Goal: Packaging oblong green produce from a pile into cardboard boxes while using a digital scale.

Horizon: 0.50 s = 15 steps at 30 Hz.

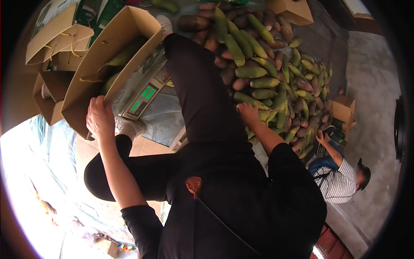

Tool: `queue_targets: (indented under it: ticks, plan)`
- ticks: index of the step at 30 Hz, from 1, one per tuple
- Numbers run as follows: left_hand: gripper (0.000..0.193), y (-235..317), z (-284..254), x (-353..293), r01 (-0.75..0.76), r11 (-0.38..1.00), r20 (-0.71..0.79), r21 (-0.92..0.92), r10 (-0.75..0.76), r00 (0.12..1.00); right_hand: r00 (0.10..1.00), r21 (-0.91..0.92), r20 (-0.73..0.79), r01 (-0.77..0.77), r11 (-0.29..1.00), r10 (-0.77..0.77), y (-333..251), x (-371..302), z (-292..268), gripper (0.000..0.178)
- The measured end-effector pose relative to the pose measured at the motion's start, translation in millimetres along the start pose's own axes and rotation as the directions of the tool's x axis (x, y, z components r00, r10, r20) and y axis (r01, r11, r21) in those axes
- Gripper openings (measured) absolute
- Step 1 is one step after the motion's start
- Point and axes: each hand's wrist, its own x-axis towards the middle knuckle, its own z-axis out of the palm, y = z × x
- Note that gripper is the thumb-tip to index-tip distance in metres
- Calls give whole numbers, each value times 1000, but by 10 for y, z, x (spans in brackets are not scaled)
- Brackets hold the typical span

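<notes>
Hands (pixel 100 118) apart: left (pixel 100 118) gripping box (pixel 97 56), right (pixel 249 113) at vegetables (pixel 264 83).

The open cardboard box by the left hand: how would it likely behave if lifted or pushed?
The cardboard box would probably feel heavier than its thin walls suggest, since thick green vegetables lie inside. It looks fairly stiff, standing in a boxy shape, though its open top may flex. The vegetables are rounded, so they could roll or shift if it tips.
</notes>
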Motion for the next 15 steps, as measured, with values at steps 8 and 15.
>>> queue_targets:
  ticks: [8, 15]
  plan:
    - [18, 61, -29, -6, 3, 1000, -29, -11, -3, 1000, 976, 644, -146, -28, 764, 159, 310, 124, -537, 61]
    - [14, 5, -11, -19, 35, 997, -29, -68, -37, 999, 923, 955, -266, 212, 209, 276, 264, 249, -1370, 58]
